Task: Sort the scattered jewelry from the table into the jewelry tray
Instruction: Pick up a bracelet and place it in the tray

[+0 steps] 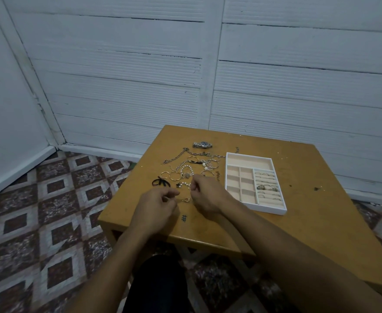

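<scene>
A white jewelry tray with pink compartments lies on the wooden table; its right slots hold several rings. Scattered jewelry lies left of it: a wristwatch, silver chains, gold hoops, a pearl bracelet and a black bow tie. My left hand and my right hand are near the table's front edge, both pinched on a thin gold chain stretched between them.
The table stands on a patterned tile floor by white ribbed walls. A dark "#" mark is on the tabletop near my hands. Small dark specks lie right of the tray. My dark-clad knee is under the table's front edge.
</scene>
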Tool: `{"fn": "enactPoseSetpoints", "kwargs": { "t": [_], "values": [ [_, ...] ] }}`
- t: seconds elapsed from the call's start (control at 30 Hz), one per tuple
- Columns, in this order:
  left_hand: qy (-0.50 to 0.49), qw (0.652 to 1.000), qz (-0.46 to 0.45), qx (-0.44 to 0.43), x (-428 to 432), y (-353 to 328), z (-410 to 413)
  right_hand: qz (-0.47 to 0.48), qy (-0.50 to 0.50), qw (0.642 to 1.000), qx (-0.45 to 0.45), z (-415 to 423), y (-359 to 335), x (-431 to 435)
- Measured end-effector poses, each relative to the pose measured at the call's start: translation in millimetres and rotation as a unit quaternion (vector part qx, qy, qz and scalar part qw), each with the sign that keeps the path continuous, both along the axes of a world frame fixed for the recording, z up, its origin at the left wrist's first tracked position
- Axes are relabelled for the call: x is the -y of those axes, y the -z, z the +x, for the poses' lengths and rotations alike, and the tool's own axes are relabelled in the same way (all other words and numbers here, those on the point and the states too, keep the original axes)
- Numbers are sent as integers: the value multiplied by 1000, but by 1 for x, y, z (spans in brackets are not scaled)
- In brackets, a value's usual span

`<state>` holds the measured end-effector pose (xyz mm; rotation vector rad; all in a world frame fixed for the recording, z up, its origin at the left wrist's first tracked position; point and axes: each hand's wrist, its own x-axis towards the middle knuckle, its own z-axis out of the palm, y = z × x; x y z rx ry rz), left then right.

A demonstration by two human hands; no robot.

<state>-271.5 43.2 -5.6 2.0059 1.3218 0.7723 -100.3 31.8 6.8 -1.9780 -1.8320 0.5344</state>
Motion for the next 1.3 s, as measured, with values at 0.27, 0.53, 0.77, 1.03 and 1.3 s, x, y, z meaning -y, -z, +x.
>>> {"fn": "enactPoseSetpoints", "kwargs": {
  "t": [0.27, 0.53, 0.77, 1.03, 1.3],
  "values": [
    [57, 986, -85, 134, 7, -5, 29, 40, -34, 988, -146, 27, -50, 27],
    [29, 751, -450, 483, 37, -9, 73, 49, -16, 982, -181, 49, -70, 50],
    [3, 651, -524, 549, 41, -8, 93, 30, -2, 990, -137, 65, -72, 58],
    [-7, 631, -559, 537, 42, -6, 107, 25, 13, 999, -39, 70, -71, 59],
    [-18, 627, -567, 534, 45, -9, 115, 0, 27, 1000, -4, 73, -63, 58]
  ]
}}
